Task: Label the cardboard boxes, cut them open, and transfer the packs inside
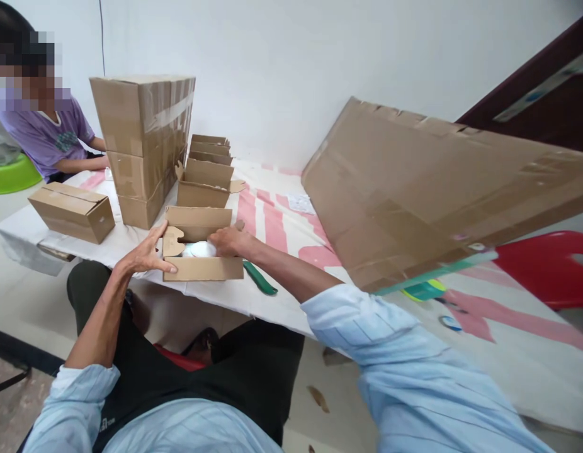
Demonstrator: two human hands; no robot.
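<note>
In front of me an open cardboard box (204, 269) sits at the table's near edge, its back flap raised. My left hand (147, 253) grips the box's left end, thumb on the front wall and fingers toward the back corner. White items (199, 250) lie inside. My right hand (229, 241) reaches into the right part of the box with fingers curled, next to the white items; the box wall hides the fingertips and anything in them. Just right of the box lies a green curved tool (260, 279), partly under my right forearm.
Behind stand more open boxes (206, 179) and a tall taped stack of cartons (145, 151). A closed carton (72, 211) is at left, near a seated person (60, 135) in purple. A big cardboard sheet (437, 189) leans at right, by a tape dispenser (424, 289) and red chair (546, 267).
</note>
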